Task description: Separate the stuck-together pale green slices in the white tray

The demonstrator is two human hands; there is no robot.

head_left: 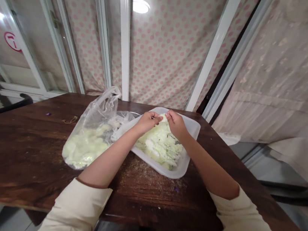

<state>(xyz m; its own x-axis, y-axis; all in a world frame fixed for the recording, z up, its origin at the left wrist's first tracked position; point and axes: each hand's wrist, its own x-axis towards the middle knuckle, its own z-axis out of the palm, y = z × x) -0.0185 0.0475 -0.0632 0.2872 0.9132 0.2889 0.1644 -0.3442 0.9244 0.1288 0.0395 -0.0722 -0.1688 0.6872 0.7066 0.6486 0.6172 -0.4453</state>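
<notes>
Head view: both our hands pinch one pale cabbage piece (163,117) over the far end of the white tray (192,125).

Our left hand (149,121) and right hand (175,124) are close together, fingertips closed on that same piece, with the heap of torn cabbage (159,145) lying in the tray just under them. To the left, touching the tray's far corner, the clear plastic bag (94,134) holds more leaves on the dark wooden table (20,156). We judge the tearing goes best with short grips near the split, hands low over the tray so that bits land inside.
</notes>
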